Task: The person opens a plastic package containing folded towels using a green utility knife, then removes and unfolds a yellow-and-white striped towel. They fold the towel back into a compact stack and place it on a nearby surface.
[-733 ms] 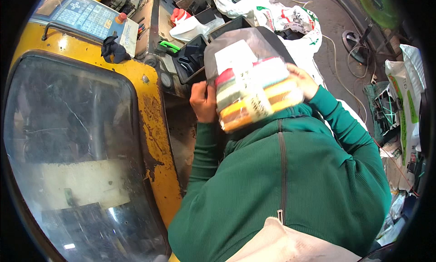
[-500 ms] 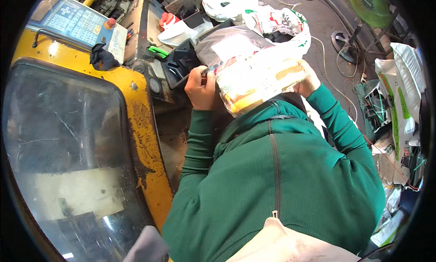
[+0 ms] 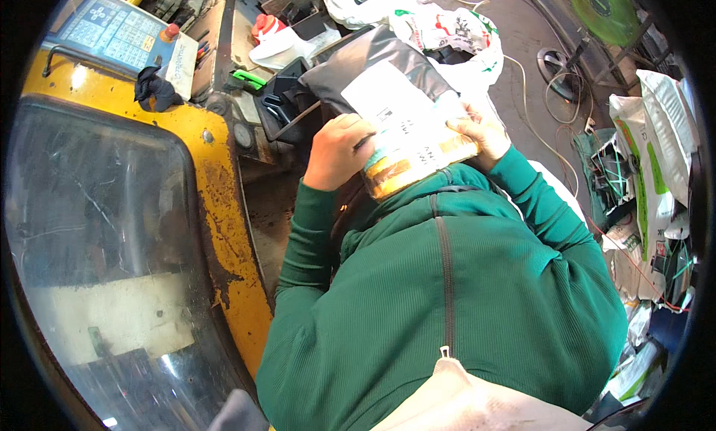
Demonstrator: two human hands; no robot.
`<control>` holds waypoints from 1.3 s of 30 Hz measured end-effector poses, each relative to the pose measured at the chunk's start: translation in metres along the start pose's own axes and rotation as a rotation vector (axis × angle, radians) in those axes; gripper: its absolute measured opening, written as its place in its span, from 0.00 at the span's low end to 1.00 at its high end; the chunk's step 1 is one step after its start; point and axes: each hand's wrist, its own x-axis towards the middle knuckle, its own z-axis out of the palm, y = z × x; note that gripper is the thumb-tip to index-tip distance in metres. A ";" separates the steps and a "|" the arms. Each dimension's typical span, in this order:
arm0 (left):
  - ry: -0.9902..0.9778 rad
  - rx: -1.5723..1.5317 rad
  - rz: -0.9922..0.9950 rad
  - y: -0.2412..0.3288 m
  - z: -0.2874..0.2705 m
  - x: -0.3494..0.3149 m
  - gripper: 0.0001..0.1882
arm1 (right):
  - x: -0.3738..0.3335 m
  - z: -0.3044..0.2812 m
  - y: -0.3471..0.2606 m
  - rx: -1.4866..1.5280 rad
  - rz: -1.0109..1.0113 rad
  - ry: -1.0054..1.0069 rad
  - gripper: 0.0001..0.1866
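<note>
A plastic-wrapped package (image 3: pixel 406 162) with brown tape bands and a pale printed side lies between my hands, close to my chest. My right hand (image 3: pixel 483 136) grips its right edge, the thumb on top and the other fingers mostly hidden beneath. At its left edge my left hand (image 3: pixel 337 151) is closed, its fingers curled in; a small dark bit shows by the fingertips, too small to name. Right behind the package is a dark grey plastic bag (image 3: pixel 335 79) with a white label, whose lower end meets the package. Glare washes out part of both.
A black bin (image 3: pixel 282 106) with dark parts and a bright green object (image 3: pixel 248 79) are ahead on the left. White plastic bags (image 3: pixel 462 39) lie beyond. A yellow machine (image 3: pixel 212 177) with a window and control panel (image 3: pixel 112 32) fills the left. Cables and filled sacks (image 3: pixel 649 155) are at right.
The package has tilted and come slightly left, so its printed side shows. My left hand has turned inward over its left edge. More of the grey bag shows behind.
</note>
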 end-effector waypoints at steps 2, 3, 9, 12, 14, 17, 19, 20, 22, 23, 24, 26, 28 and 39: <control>-0.067 0.039 -0.080 -0.006 0.002 0.003 0.08 | 0.005 0.000 0.003 -0.002 -0.039 0.067 0.24; 0.026 0.045 -0.073 -0.003 0.008 0.011 0.10 | 0.007 0.006 -0.003 -0.010 0.014 0.009 0.28; 0.067 0.133 0.131 -0.004 0.041 0.081 0.11 | 0.020 0.011 -0.004 -0.025 -0.022 0.002 0.26; -0.036 0.167 0.126 -0.008 0.062 0.101 0.11 | 0.015 0.014 -0.019 -0.100 -0.006 -0.018 0.26; -0.091 0.163 0.110 0.001 0.070 0.108 0.11 | 0.025 -0.003 -0.008 -0.135 0.014 -0.018 0.27; -0.039 0.109 0.257 0.014 0.085 0.102 0.10 | 0.033 -0.013 0.004 -0.132 -0.002 0.041 0.33; -0.054 0.070 0.273 0.018 0.087 0.091 0.09 | 0.031 -0.012 0.013 -0.186 -0.036 0.110 0.35; -0.060 0.051 0.280 0.019 0.087 0.086 0.08 | 0.029 -0.012 0.022 -0.248 -0.045 0.198 0.36; 0.001 0.066 0.253 0.017 0.083 0.080 0.09 | 0.025 -0.003 0.023 -0.252 -0.080 0.284 0.38; 0.044 0.084 0.213 0.014 0.079 0.076 0.09 | 0.024 0.001 0.022 -0.190 -0.101 0.279 0.38; 0.091 0.104 0.168 0.011 0.073 0.072 0.09 | 0.023 0.006 0.020 -0.132 -0.120 0.269 0.38; 0.204 0.269 0.035 -0.008 0.060 0.065 0.10 | 0.032 -0.001 0.021 -0.163 -0.182 0.379 0.39; 0.255 0.432 -0.149 -0.036 0.054 0.048 0.10 | 0.046 -0.022 0.031 -0.038 -0.164 0.370 0.33; 0.201 -0.723 -0.806 -0.091 0.078 0.005 0.25 | 0.038 -0.021 0.019 -1.435 -0.583 0.365 0.40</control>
